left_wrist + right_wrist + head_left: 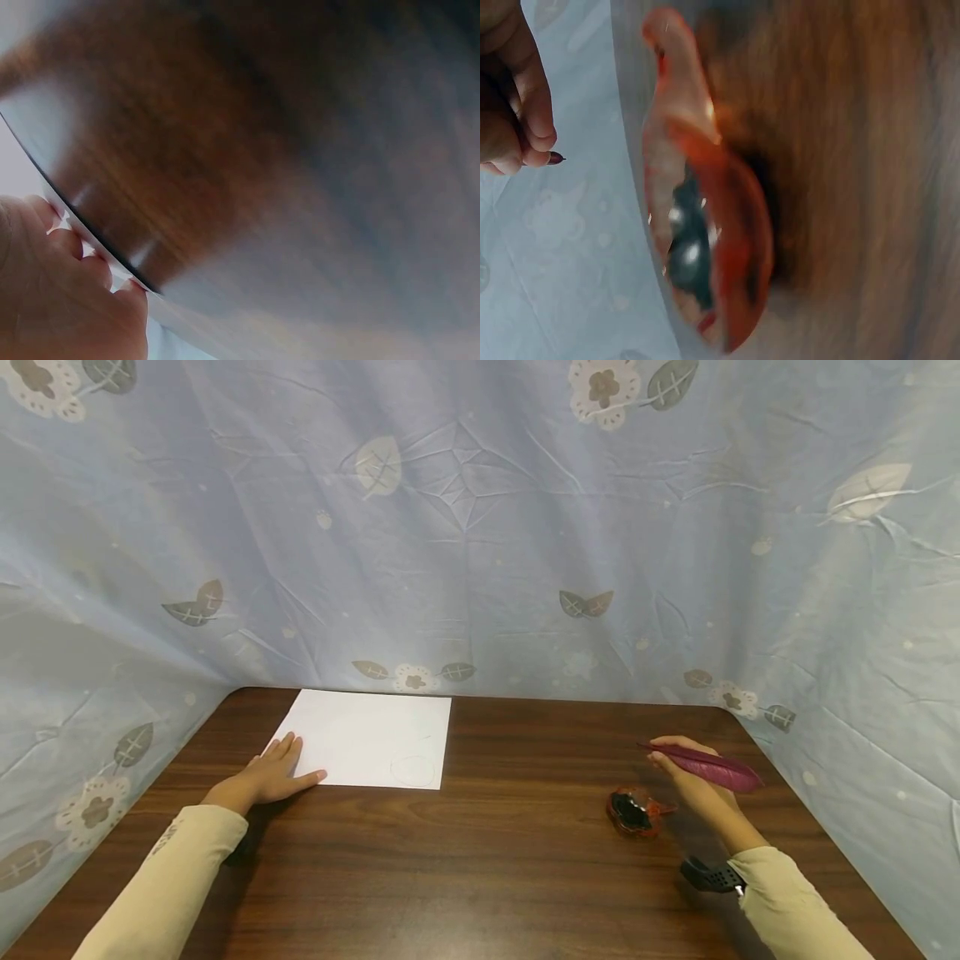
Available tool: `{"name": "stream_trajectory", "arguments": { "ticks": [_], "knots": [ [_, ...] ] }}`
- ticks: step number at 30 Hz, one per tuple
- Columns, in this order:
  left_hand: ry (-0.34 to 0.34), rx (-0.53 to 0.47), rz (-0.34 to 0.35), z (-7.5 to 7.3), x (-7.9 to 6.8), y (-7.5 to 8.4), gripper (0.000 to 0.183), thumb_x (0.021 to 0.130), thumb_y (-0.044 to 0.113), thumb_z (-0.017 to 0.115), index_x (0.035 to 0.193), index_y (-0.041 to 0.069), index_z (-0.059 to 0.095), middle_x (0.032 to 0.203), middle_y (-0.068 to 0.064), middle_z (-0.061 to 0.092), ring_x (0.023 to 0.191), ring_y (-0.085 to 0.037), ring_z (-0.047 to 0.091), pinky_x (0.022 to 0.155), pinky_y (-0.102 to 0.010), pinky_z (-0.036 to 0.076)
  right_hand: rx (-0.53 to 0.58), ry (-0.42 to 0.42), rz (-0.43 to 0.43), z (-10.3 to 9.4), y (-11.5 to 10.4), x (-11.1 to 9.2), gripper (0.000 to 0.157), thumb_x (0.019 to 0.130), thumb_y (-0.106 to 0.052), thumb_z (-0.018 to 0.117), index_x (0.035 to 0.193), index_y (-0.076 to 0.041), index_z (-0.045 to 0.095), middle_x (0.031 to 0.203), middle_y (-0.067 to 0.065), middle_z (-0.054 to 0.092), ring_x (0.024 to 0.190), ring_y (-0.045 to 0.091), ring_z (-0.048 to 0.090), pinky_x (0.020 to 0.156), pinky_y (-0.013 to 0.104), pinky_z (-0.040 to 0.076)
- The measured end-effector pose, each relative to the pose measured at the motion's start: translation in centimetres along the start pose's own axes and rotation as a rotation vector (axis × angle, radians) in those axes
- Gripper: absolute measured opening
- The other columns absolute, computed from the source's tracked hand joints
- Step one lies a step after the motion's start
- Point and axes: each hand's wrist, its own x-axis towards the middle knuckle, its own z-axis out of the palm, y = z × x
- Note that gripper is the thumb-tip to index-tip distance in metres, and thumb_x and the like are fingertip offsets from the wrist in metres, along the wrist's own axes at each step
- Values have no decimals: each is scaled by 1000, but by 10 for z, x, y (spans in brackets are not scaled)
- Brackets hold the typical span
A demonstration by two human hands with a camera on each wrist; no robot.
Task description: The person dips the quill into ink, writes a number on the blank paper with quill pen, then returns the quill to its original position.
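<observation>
A white sheet of paper [367,735] lies at the far left of the table, with a faint circle and a short stroke near its right side. My left hand [268,775] rests with spread, fairly straight fingers on the sheet's left edge. On the right, my right hand [696,787] pinches a purple feather quill [716,769] above the table. The quill's dark tip [556,158] pokes out past the fingertips in the right wrist view. Just left of that hand stands a translucent orange dish [649,831] with a handle, holding dark liquid [690,262].
The brown wooden table [465,877] stretches between the two hands. A pale blue curtain [480,568] with flowers and leaves hangs behind the table and along both sides. A black strap device [708,876] sits at the right wrist.
</observation>
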Motion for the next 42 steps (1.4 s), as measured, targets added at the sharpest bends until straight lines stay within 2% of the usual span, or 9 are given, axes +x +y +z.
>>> {"name": "stream_trajectory", "arguments": {
  "ticks": [6,11,14,17,20,27,31,35,42],
  "knots": [
    [1,26,-13,-4,-5,10,97,92,55,50,143,-20,16,149,-41,8,136,-58,7,105,-72,11,-358,128,-278,-8,7,-9,23,83,-2,71,105,-7,72,89,9,74,65,7,61,56,14,43],
    [-1,43,-17,-2,-5,8,96,93,55,49,142,-20,15,149,-41,8,136,-59,7,105,-72,11,-432,128,-321,-14,9,-14,25,80,5,71,102,-6,71,84,10,73,55,10,54,49,26,45],
    [-4,30,-19,-2,-3,6,98,92,56,49,143,-20,14,149,-41,7,136,-58,6,105,-72,10,-452,128,-313,-16,13,-15,28,77,9,72,100,-8,72,78,10,72,52,6,45,46,26,39],
    [-4,7,-13,0,-1,1,100,91,58,49,143,-20,13,148,-42,5,136,-59,4,104,-73,7,-353,118,-267,-17,18,-17,29,75,11,73,98,-6,73,76,12,72,55,-1,50,46,18,40],
    [-4,-9,-10,3,3,-5,105,90,63,47,144,-19,11,149,-41,3,137,-58,1,104,-73,4,-183,105,-211,-17,22,-20,26,77,11,72,99,-2,72,80,11,73,69,-6,62,56,10,47],
    [-3,15,-15,0,0,1,101,91,59,49,143,-20,13,149,-41,5,137,-58,4,104,-72,8,536,-1,-87,-18,28,-24,25,91,12,54,115,21,54,100,3,74,92,8,70,73,26,56],
    [0,27,-15,-2,-4,6,97,92,55,50,142,-20,15,149,-42,7,136,-58,6,105,-72,10,796,-85,-103,-17,30,-23,28,96,13,43,121,19,51,105,8,73,98,16,69,79,28,55],
    [0,24,-14,-2,-5,6,97,92,55,50,142,-20,15,148,-42,7,136,-58,6,105,-72,10,878,-135,-70,-18,29,-23,31,98,11,38,126,16,49,106,9,72,98,20,69,79,30,56],
    [-3,23,-16,-3,-4,7,97,92,55,49,143,-20,15,149,-42,7,136,-58,6,104,-72,10,779,-149,22,-21,27,-25,31,98,7,42,128,6,52,105,3,71,89,15,69,78,25,55]
  ]
}}
